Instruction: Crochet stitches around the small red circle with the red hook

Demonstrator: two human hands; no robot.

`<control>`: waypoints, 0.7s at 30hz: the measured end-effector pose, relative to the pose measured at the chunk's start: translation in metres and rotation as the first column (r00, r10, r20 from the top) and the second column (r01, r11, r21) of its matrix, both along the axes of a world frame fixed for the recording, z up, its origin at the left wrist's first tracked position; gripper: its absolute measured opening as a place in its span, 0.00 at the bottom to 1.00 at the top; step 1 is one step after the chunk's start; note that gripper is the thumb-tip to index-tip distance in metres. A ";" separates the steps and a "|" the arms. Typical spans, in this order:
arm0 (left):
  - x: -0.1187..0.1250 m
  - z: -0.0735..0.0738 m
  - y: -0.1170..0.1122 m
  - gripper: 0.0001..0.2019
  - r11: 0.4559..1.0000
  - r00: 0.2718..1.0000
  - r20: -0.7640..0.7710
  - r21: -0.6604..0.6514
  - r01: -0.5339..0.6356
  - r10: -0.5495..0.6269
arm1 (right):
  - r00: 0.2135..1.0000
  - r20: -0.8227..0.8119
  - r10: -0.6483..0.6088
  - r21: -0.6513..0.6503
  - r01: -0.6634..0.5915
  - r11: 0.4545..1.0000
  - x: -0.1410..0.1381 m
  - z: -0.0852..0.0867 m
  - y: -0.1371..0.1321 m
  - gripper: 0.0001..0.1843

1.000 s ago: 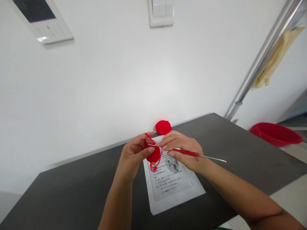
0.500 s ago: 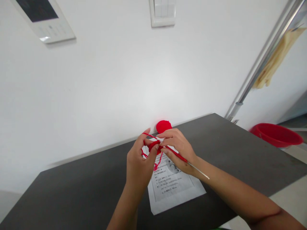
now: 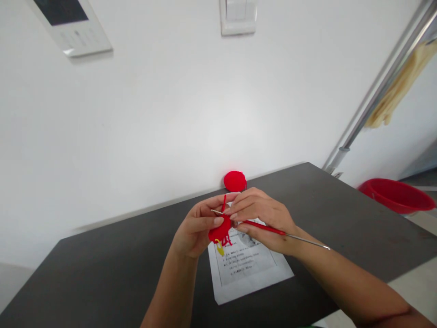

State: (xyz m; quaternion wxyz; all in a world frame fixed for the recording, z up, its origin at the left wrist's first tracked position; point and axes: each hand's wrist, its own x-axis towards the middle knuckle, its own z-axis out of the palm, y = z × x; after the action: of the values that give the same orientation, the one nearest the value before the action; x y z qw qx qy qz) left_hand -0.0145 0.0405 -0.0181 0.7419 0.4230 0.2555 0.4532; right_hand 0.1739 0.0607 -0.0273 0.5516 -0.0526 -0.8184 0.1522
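My left hand [image 3: 196, 225] pinches a small piece of red crochet work [image 3: 218, 231] between thumb and fingers. From its lower edge hangs a yellow stitch marker [image 3: 220, 248], beside short loops of red yarn. My right hand [image 3: 262, 214] is closed around a crochet hook [image 3: 268, 228] with a red grip and metal ends. The hook's thin tip lies at the top edge of the piece, pointing left, and a strand of red yarn [image 3: 224, 203] rises there to my left index finger. Behind the hands, a red ball of yarn [image 3: 235, 181] rests against the wall.
A printed sheet [image 3: 251, 278] lies under my hands on the dark table [image 3: 112, 273]. The white wall carries a switch [image 3: 238, 18] and a panel [image 3: 77, 34]. To the right are a metal pole [image 3: 382, 84], yellow gloves [image 3: 399, 91] and a red basin [image 3: 396, 196].
The red piece has turned and lowered, bringing the yellow marker into view. My left fingers have folded over toward the right hand. The hook's metal tip now shows past the piece.
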 end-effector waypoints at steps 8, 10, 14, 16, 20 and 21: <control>0.005 -0.003 -0.008 0.23 0.994 0.994 -0.039 -0.002 -0.106 0.106 | 0.995 0.043 -0.089 0.110 0.084 0.990 0.004 0.001 0.001 0.09; 0.004 -0.001 -0.010 0.23 0.993 0.993 -0.020 -0.004 -0.119 0.119 | 0.995 0.033 -0.096 0.117 0.091 0.989 0.006 0.003 -0.004 0.09; 0.004 0.006 -0.011 0.21 0.986 0.986 0.049 0.054 -0.160 0.158 | 0.999 0.014 -0.042 0.058 0.041 0.997 0.010 0.007 -0.011 0.07; 0.004 0.009 -0.011 0.20 0.982 0.983 0.077 0.076 -0.172 0.166 | 1.000 0.000 0.002 -0.006 -0.002 1.000 0.011 0.008 -0.012 0.06; 0.006 0.011 -0.012 0.18 0.986 0.981 0.127 0.053 -0.157 0.150 | 0.999 -0.003 0.053 -0.088 -0.053 0.995 0.014 0.010 -0.013 0.06; 0.006 0.011 -0.012 0.17 0.988 0.981 0.132 0.042 -0.148 0.141 | 0.998 0.008 0.064 -0.099 -0.063 0.993 0.015 0.011 -0.012 0.06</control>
State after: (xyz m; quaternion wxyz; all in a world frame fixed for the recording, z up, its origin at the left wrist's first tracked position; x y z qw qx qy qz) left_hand -0.0084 0.0282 -0.0067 0.7110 0.3921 0.2254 0.5385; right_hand 0.1887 0.0483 -0.0163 0.5387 -0.0544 -0.8142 0.2094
